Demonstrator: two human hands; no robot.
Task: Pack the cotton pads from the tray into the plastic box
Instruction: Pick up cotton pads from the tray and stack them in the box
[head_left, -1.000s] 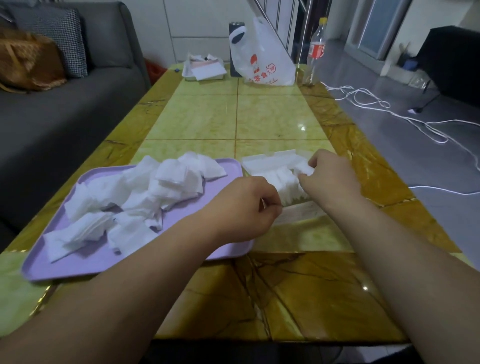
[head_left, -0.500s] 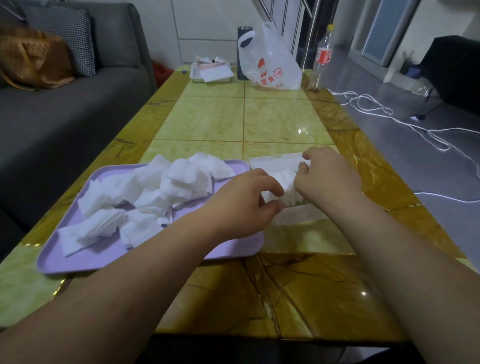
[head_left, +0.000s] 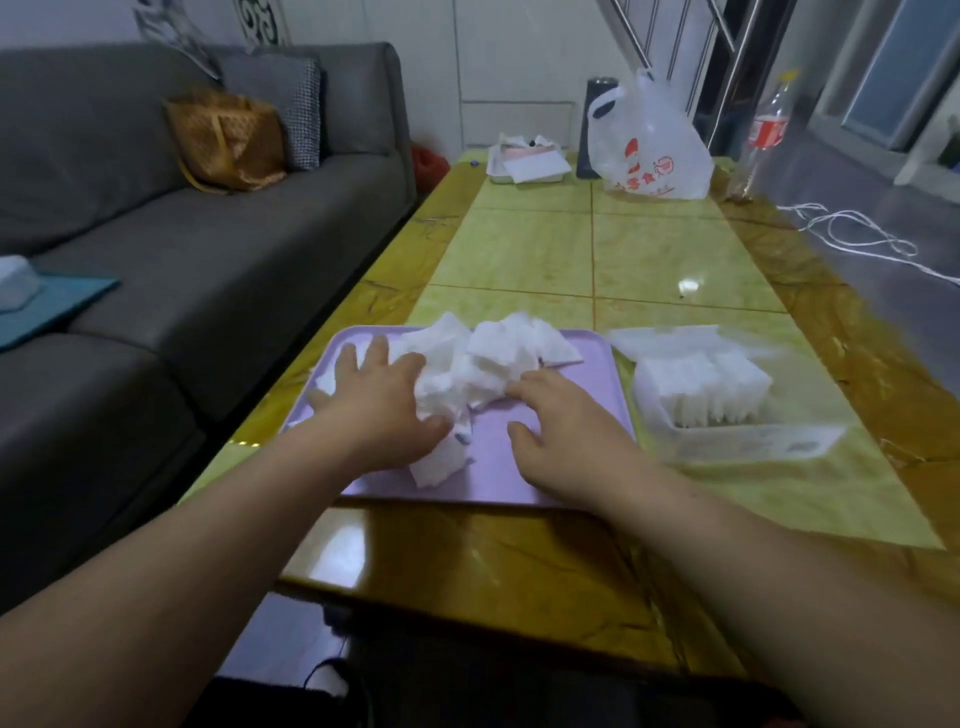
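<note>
A lilac tray (head_left: 597, 374) lies on the table in front of me with a loose heap of white cotton pads (head_left: 488, 358) on it. My left hand (head_left: 379, 400) lies spread with straight fingers on the left part of the heap. My right hand (head_left: 556, 415) hovers over the tray's right half, fingers relaxed, fingertips touching the heap's edge. To the right of the tray stands the clear plastic box (head_left: 737, 441), its lid open at the back, with a row of pads (head_left: 701, 384) standing upright inside. Neither hand holds a pad.
The glossy yellow-green table (head_left: 597, 260) carries a white plastic bag (head_left: 654, 150), a dark cylinder (head_left: 597, 124), a bottle (head_left: 769, 130) and a small tray of papers (head_left: 530, 166) at the far end. A grey sofa (head_left: 182, 249) runs along the left. White cable (head_left: 857, 239) lies on the floor right.
Both hands have left the plastic box and moved left onto the tray's heap of pads. The camera has swung left and the box with its pads now stands uncovered.
</note>
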